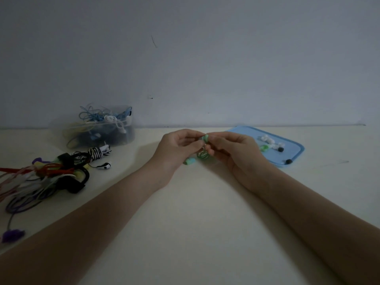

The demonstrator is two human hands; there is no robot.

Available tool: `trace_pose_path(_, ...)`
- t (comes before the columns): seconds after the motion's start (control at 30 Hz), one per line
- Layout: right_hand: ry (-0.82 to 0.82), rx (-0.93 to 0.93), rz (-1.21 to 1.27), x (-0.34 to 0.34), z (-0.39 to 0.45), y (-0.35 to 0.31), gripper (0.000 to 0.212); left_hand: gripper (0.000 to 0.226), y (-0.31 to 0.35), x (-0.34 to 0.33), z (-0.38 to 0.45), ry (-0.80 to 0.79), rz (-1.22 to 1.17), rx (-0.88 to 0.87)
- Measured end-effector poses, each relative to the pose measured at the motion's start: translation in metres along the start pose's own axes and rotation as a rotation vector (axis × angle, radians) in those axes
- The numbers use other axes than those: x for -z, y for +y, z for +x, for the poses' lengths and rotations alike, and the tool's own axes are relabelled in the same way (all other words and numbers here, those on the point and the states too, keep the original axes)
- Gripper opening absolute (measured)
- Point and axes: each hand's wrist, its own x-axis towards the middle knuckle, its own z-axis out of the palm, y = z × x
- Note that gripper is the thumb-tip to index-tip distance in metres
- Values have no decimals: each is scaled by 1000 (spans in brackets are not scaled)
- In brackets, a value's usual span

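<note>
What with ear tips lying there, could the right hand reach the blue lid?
Probably yes: the blue lid lies close beside the right hand, nothing between, though its fingers pinch a green earbud.

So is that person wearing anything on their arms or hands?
No. The left arm and right arm are bare right to the picture's edge, so no sleeves show. The left hand and right hand have no gloves, and no rings, watch or bracelets show in the dim light.
</note>
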Motion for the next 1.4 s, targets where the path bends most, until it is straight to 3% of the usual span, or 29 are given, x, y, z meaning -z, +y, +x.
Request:
trace_pose_path(0.3,28,6,8,1,1,1,13,11,-1,0,0,8,-27,-64)
trace_pose_path(0.6,34,33,-76,2,1,3,14,13,-5,5,3,-48,-38,-1)
trace_pose_path(1.1,-27,-130,49,6,-1,-7,7,18,-2,8,2,-101,-105,11)
trace_pose_path(1.4,-48,-142,74,7,1,-6,12,11,-1,7,4,-138,-250,68)
